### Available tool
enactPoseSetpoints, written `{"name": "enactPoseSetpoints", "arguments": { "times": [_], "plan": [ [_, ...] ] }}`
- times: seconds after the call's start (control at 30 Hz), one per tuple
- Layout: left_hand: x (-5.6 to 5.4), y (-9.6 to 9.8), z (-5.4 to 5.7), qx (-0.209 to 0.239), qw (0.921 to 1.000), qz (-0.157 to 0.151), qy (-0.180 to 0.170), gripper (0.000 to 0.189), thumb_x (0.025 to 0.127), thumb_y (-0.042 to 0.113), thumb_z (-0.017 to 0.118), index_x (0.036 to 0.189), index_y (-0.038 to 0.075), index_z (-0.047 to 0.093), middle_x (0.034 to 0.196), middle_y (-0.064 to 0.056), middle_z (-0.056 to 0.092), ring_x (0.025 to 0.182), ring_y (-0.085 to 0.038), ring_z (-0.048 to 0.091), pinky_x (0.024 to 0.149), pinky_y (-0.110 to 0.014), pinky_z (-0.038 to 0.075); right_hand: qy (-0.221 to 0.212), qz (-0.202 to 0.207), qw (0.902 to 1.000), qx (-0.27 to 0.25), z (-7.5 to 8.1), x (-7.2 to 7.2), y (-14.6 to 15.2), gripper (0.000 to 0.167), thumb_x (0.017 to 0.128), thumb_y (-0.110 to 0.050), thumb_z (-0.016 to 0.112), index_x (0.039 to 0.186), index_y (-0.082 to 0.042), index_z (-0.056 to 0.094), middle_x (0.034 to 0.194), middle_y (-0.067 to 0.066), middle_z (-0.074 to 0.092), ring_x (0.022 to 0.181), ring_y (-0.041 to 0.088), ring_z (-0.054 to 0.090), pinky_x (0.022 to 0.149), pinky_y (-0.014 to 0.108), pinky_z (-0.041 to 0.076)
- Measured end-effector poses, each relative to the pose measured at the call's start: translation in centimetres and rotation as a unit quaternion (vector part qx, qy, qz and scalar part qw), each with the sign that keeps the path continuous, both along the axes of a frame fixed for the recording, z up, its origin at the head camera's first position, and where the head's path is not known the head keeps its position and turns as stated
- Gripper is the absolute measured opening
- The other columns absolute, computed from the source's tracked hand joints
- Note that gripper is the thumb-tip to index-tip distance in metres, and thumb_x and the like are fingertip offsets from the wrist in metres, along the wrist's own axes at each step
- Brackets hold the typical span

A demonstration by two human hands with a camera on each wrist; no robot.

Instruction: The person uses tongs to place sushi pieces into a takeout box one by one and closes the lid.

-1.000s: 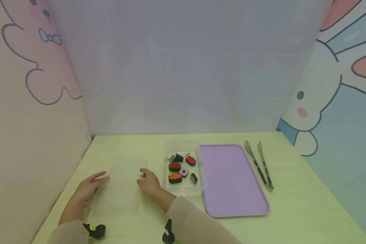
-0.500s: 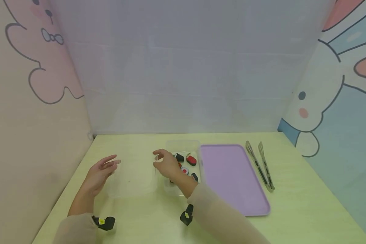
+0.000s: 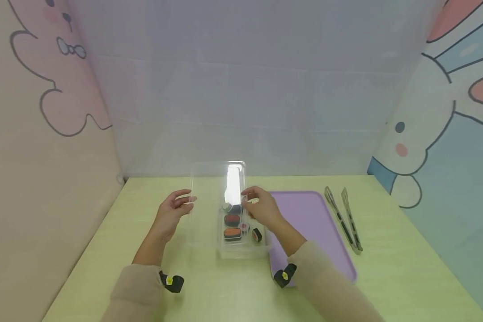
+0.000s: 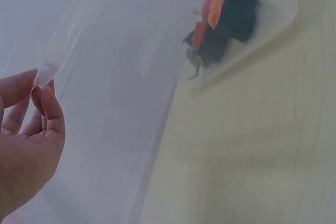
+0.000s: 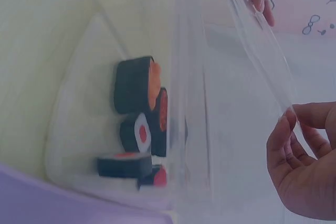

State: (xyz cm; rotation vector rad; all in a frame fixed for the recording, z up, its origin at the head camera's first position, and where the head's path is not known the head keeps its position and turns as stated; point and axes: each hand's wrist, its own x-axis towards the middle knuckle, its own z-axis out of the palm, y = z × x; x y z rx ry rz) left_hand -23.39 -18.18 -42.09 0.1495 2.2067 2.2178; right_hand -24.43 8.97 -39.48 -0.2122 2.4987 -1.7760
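My left hand [image 3: 170, 217] pinches the left edge of a clear plastic lid [image 3: 233, 181]. On its opposite edge my right hand [image 3: 265, 210] pinches it between thumb and fingers, as the right wrist view shows. Held up in the air, the lid hangs over and to the left of a clear plastic box [image 3: 241, 255] on the table. Several sushi pieces lie inside, among them an orange-topped one [image 3: 232, 233], a red-topped one [image 3: 231, 219] and a small roll [image 3: 256, 235]. Part of the sushi shows only through the lid or is hidden by my right hand.
A lilac tray [image 3: 302, 223] lies just right of the box, partly under my right forearm. Beyond it, metal tongs [image 3: 346, 221] rest spread on the table [image 3: 398, 268]. Walls stand at the back and both sides.
Both hands have lifted the lid from the table at the left and carried it right and up, over the box. The box, tray and tongs have stayed put.
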Motion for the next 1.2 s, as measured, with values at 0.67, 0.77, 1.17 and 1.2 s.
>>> {"name": "enactPoseSetpoints", "arguments": {
  "times": [0.67, 0.77, 1.17, 1.2],
  "plan": [
    [-1.6, 6.3, 1.5, -0.047, 0.998, 0.0, 0.042, 0.037, 0.095, 0.006, 0.063, 0.131, 0.0, 0.055, 0.117, -0.013, 0.066, 0.106, -0.021, 0.061, 0.093, -0.028, 0.049, 0.036, -0.023, 0.9987, -0.028, 0.9, -0.5, 7.0, 0.026, 0.091, -0.006, 0.068, 0.11, -0.002, 0.051, 0.105, 0.013, 0.064, 0.08, 0.036, 0.062, 0.059, 0.032, 0.055],
    [-1.6, 6.2, 2.0, -0.045, 0.9977, -0.017, 0.048, 0.033, 0.095, 0.007, 0.064, 0.126, -0.003, 0.059, 0.116, -0.013, 0.066, 0.11, -0.024, 0.061, 0.095, -0.029, 0.048, 0.04, -0.01, 0.9987, -0.029, 1.3, -0.5, 7.7, 0.028, 0.092, -0.01, 0.069, 0.115, -0.001, 0.055, 0.105, 0.012, 0.064, 0.083, 0.034, 0.062, 0.061, 0.031, 0.054],
    [-1.3, 5.7, 3.1, -0.053, 0.9952, -0.06, 0.056, 0.025, 0.093, 0.014, 0.069, 0.113, 0.0, 0.068, 0.108, -0.007, 0.07, 0.091, -0.023, 0.063, 0.079, -0.037, 0.052, 0.018, 0.041, 0.9979, -0.047, 2.3, 0.1, 9.8, 0.012, 0.092, -0.015, 0.07, 0.097, -0.005, 0.065, 0.103, 0.003, 0.065, 0.089, 0.022, 0.056, 0.063, 0.029, 0.048],
    [-1.2, 5.7, 3.1, -0.05, 0.995, -0.064, 0.058, 0.024, 0.093, 0.013, 0.068, 0.113, 0.0, 0.068, 0.107, -0.007, 0.069, 0.088, -0.023, 0.064, 0.078, -0.036, 0.053, 0.017, 0.043, 0.9977, -0.051, 2.4, 0.2, 9.9, 0.012, 0.092, -0.015, 0.07, 0.097, -0.005, 0.066, 0.101, 0.003, 0.064, 0.086, 0.021, 0.056, 0.062, 0.029, 0.048]
  ]
}}
